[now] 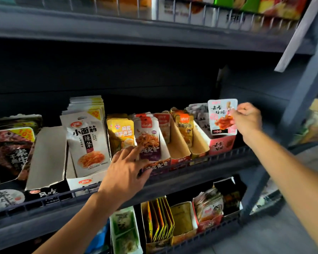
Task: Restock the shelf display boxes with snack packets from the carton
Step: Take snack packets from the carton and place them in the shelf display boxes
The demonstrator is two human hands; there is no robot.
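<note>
My right hand pinches a white and pink snack packet by its right edge, upright at the front of the pink display box at the right end of the middle shelf. More packets of the same kind stand behind it. My left hand lies with spread fingers on the front of the purple squid packets and their display box. No carton is in view.
Along the middle shelf stand a white noodle-strip packet box, yellow packets, a half-empty brown box, a small-fish packet box and an empty grey box. A wire rail runs along the shelf front. More boxes fill the lower shelf.
</note>
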